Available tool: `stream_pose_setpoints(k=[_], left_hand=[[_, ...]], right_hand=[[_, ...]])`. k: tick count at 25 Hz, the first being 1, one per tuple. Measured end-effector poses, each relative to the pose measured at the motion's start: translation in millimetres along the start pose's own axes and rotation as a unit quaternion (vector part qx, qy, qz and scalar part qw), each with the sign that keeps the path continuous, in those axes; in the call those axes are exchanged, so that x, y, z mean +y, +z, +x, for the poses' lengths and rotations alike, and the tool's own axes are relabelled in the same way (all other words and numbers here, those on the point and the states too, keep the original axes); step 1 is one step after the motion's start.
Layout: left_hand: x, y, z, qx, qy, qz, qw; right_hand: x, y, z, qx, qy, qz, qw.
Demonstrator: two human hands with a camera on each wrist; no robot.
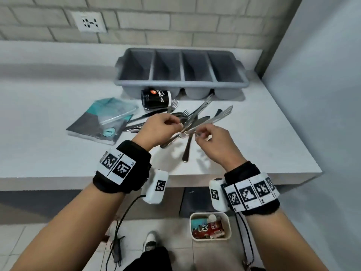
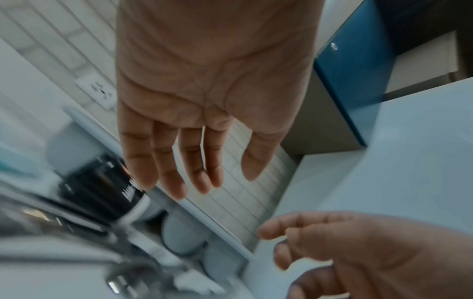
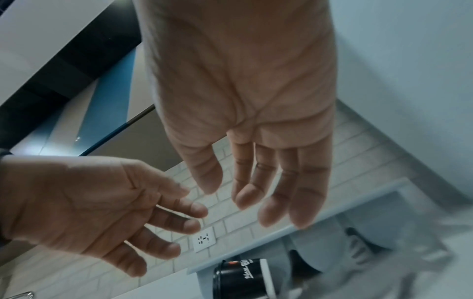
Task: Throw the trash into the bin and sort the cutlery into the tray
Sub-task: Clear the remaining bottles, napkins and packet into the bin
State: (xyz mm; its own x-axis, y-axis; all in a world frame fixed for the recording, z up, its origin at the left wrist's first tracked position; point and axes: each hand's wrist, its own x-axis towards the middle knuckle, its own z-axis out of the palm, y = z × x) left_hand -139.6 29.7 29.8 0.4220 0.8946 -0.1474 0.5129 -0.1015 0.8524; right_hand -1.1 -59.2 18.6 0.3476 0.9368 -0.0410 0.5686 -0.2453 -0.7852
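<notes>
A heap of metal forks, knives and spoons (image 1: pixel 197 118) lies on the white counter, in front of the grey four-compartment tray (image 1: pixel 181 83), whose compartments look empty. My left hand (image 1: pixel 172 124) and right hand (image 1: pixel 201 133) hover close together right over the near side of the heap. The left wrist view shows the left hand (image 2: pixel 204 182) with fingers straight and nothing in them. In the right wrist view the right hand (image 3: pixel 256 202) is equally loose and empty. A black paper cup (image 1: pixel 156 99) lies on its side by the tray. The white bin (image 1: pixel 190 227) stands on the floor below, holding wrappers.
A notebook with a clear plastic bag on it (image 1: pixel 101 122) lies left of the cutlery. A pale wall closes off the counter's right side. The counter's front edge (image 1: pixel 175 180) runs just under my wrists. Cables hang from the wrist units.
</notes>
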Motion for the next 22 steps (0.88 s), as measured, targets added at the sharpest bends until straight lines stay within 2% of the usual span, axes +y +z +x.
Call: stream_pose_setpoints(k=[3, 6, 8, 12, 17, 20, 22], left_hand=[[-25, -55, 35, 0.066, -0.013, 0.043, 0.997], [-55, -102, 71, 0.101, -0.033, 0.14, 0.984], [-77, -121, 95, 0.086, -0.054, 0.203, 0.974], [-113, -138, 131, 0.004, -0.09, 0.31, 0.946], [-128, -143, 152, -0.075, -0.159, 0.318, 0.931], [-129, -138, 151, -0.077, -0.149, 0.376, 0.911], [-128, -137, 149, -0.056, -0.119, 0.418, 0.899]], right_hand=[[-42, 29, 56, -0.004, -0.038, -0.022, 0.999], [-73, 60, 116, -0.028, -0.07, -0.095, 0.993], [-83, 81, 149, -0.049, -0.075, -0.149, 0.985], [-89, 121, 187, -0.064, -0.083, -0.242, 0.965], [-87, 148, 207, -0.08, -0.063, -0.388, 0.916], [-88, 154, 210, -0.064, -0.067, -0.443, 0.892], [-88, 156, 212, -0.06, -0.074, -0.445, 0.89]])
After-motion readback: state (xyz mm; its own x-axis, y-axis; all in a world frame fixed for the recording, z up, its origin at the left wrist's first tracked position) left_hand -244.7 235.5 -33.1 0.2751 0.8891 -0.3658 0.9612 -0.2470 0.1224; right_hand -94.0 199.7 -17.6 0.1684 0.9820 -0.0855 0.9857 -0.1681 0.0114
